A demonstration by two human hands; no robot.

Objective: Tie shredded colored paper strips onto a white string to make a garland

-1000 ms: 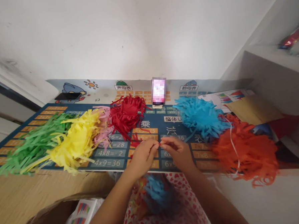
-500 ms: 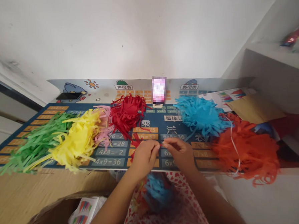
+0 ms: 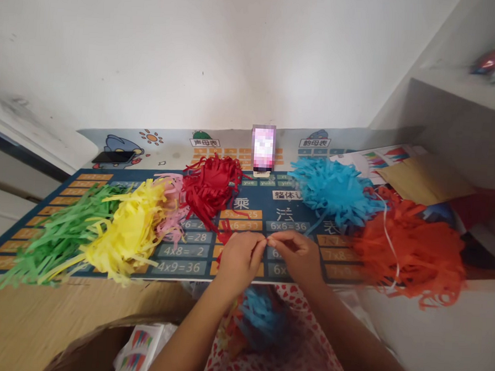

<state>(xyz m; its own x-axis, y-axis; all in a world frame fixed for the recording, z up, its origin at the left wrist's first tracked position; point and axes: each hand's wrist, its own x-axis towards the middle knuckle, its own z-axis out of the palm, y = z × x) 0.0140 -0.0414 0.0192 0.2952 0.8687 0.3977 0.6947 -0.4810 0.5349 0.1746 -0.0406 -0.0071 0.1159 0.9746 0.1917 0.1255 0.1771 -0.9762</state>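
Note:
Both hands meet over the front of the table, their fingertips touching. My left hand (image 3: 241,257) is closed in a pinch, with red paper strips (image 3: 225,231) showing beside and behind it. My right hand (image 3: 297,254) pinches thumb against forefinger at the same spot; whatever lies between its fingertips is too small to make out. Beyond the left hand lies a fringed red paper bunch (image 3: 212,181). A blue fringed paper bunch (image 3: 336,190) is past the right hand, and an orange one (image 3: 410,249) with a white string across it lies farther right.
Yellow (image 3: 129,229), pink (image 3: 174,204) and green (image 3: 71,231) paper fringes overlap at left, some over the table edge. A lit phone (image 3: 263,147) stands at the back; a dark phone (image 3: 114,157) lies far left. A brown envelope (image 3: 430,178) is at right. Below, more coloured fringe (image 3: 261,313) rests on my lap.
My right hand has come slightly closer to the left, and the fingertips now touch. The small red bit between them no longer shows. The paper bunches lie as before.

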